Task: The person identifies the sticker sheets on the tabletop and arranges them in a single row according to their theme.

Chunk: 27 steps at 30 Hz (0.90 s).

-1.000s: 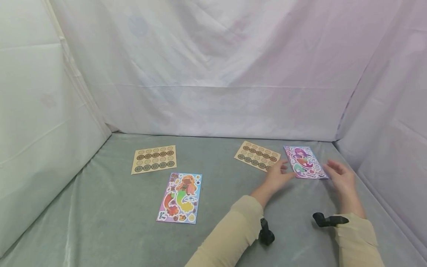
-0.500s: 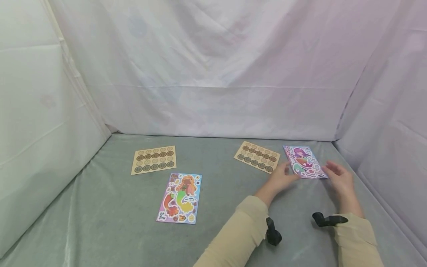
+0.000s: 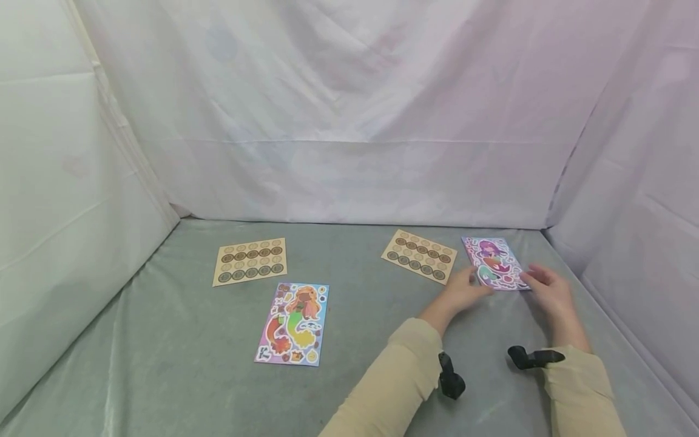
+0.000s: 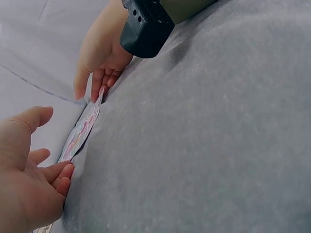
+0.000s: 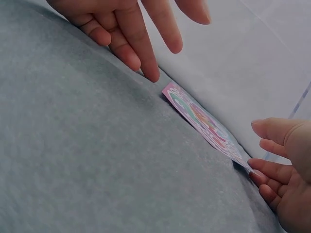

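A purple-haired mermaid sticker sheet [image 3: 494, 264] lies at the back right of the grey cloth, between both hands. My left hand [image 3: 463, 291] is by its near left corner. In the right wrist view its fingertips [image 5: 151, 76] end just short of the sheet [image 5: 204, 124]. My right hand [image 3: 551, 294] touches the near right corner with its fingers, and that edge looks slightly raised in the right wrist view. Its thumb [image 5: 269, 128] stands up, apart from the sheet. Neither hand curls round the sheet.
Tan sticker sheets with rows of round stickers lie left of my left hand [image 3: 419, 256] and at the back left [image 3: 250, 262]. A blonde mermaid sticker sheet [image 3: 293, 325] lies left of centre. White curtains [image 3: 349, 176] enclose the back and sides.
My left hand has moved a little to the right, off the tan sheet's edge. The right hand has shifted slightly left onto the mermaid sheet's corner. The other sheets stay put.
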Available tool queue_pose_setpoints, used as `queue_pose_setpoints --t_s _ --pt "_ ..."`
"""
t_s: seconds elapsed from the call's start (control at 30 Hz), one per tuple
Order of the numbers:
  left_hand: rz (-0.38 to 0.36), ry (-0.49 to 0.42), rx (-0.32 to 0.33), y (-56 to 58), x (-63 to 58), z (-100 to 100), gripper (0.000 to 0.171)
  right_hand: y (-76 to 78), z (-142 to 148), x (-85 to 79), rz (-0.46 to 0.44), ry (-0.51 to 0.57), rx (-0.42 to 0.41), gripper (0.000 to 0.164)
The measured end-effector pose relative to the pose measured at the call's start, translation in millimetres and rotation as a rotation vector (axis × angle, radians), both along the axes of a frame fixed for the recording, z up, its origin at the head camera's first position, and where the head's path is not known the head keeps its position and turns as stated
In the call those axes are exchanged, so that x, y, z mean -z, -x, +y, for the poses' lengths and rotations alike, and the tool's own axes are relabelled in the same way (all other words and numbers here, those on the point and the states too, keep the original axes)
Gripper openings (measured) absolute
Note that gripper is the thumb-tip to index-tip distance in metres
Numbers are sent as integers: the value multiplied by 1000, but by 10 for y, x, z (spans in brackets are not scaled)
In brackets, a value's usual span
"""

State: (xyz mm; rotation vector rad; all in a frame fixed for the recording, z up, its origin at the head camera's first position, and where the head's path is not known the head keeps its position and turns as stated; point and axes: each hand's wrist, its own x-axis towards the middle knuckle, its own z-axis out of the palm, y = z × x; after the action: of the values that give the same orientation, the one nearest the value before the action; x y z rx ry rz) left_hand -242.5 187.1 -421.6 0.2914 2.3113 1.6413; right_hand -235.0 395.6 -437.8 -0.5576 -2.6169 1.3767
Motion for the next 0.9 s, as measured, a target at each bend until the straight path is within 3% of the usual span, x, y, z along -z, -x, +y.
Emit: queue_pose_setpoints --t_s 0.73,0.9 --pt "-72 -51 -3 -33 -37 -3 60 5 -24 -16 -7 11 19 65" --pt "-87 -47 -28 -35 -29 32 59 4 -34 -33 2 11 42 58"
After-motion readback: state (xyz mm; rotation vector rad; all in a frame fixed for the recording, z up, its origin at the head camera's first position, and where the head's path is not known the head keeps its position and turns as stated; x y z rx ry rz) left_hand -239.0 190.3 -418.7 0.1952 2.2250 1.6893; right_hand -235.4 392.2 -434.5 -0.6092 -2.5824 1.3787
